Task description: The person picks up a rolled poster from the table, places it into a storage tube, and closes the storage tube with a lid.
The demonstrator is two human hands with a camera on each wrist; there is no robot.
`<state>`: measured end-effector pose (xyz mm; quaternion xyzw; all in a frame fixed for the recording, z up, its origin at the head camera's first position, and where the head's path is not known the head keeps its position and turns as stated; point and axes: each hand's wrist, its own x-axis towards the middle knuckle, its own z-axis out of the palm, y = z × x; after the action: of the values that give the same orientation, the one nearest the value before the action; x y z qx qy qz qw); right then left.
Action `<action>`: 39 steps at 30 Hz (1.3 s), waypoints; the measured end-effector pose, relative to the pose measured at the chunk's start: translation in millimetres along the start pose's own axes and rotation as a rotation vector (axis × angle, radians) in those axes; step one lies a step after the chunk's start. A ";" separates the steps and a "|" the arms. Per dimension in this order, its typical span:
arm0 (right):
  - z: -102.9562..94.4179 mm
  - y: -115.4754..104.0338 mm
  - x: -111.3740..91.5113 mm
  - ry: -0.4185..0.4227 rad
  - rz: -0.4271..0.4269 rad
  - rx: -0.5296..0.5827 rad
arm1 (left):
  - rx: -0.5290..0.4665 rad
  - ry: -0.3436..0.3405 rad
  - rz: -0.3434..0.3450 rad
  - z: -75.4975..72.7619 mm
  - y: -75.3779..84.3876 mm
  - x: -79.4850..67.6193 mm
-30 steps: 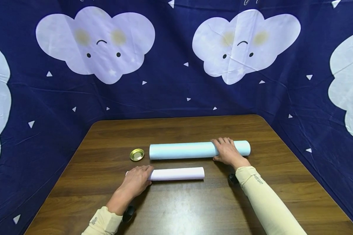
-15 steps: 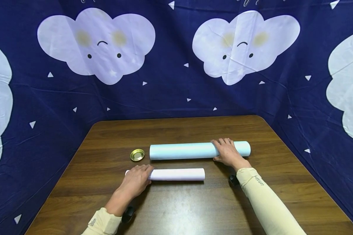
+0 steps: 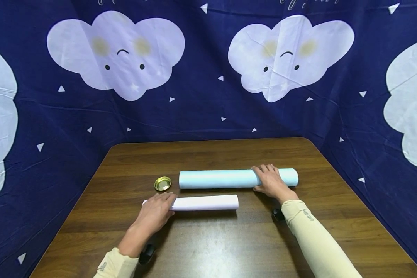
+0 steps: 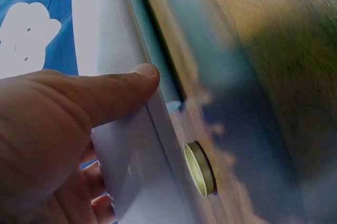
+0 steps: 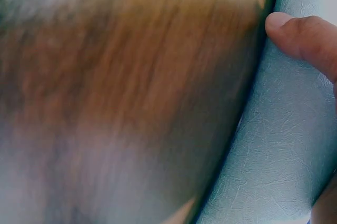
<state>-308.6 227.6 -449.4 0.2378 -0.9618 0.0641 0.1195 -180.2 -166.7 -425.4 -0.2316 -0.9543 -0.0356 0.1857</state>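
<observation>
Currently, I have the left hand (image 3: 155,212) wrapped around the white roll (image 3: 206,202) near its left end, thumb on the near side. The right hand (image 3: 272,183) grips the pale blue roll (image 3: 215,179) right of its middle, fingers over the far side; that roll lies on the table (image 3: 194,154) beyond the white one. I cannot tell whether the white roll clears the tabletop. Use light, even pressure: either roll could dent or turn. I advise holding the white roll level and clear of the gold lid (image 3: 163,184) just beyond the left hand.
</observation>
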 end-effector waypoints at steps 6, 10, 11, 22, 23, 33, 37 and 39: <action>-2.2 3.4 -2.9 0.021 -0.008 -0.011 | 0.017 0.015 -0.006 -2.8 -1.9 -2.2; -5.1 6.6 -5.1 0.031 -0.009 -0.019 | 0.032 0.047 0.004 -6.5 -5.3 -4.0; -5.9 7.3 -5.9 0.033 -0.009 -0.021 | 0.033 0.051 0.003 -7.3 -6.5 -4.4; -14.7 15.4 -11.6 0.078 -0.015 -0.030 | 0.038 0.054 -0.037 -19.4 -18.9 -9.5; -15.7 15.8 -11.8 0.084 -0.019 -0.031 | 0.041 0.055 -0.040 -20.6 -20.1 -10.0; -26.0 19.1 -13.6 0.105 -0.028 -0.041 | 0.063 0.017 -0.104 -40.9 -34.4 -17.2; -29.8 21.5 -15.8 0.095 -0.014 -0.038 | 0.063 0.038 -0.122 -51.5 -44.1 -21.9; -31.0 22.9 -17.0 0.091 -0.010 -0.036 | 0.068 0.052 -0.122 -56.0 -49.2 -24.3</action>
<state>-298.7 260.8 -425.6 0.2374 -0.9551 0.0570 0.1679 -163.7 -229.6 -381.5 -0.1654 -0.9621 -0.0203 0.2157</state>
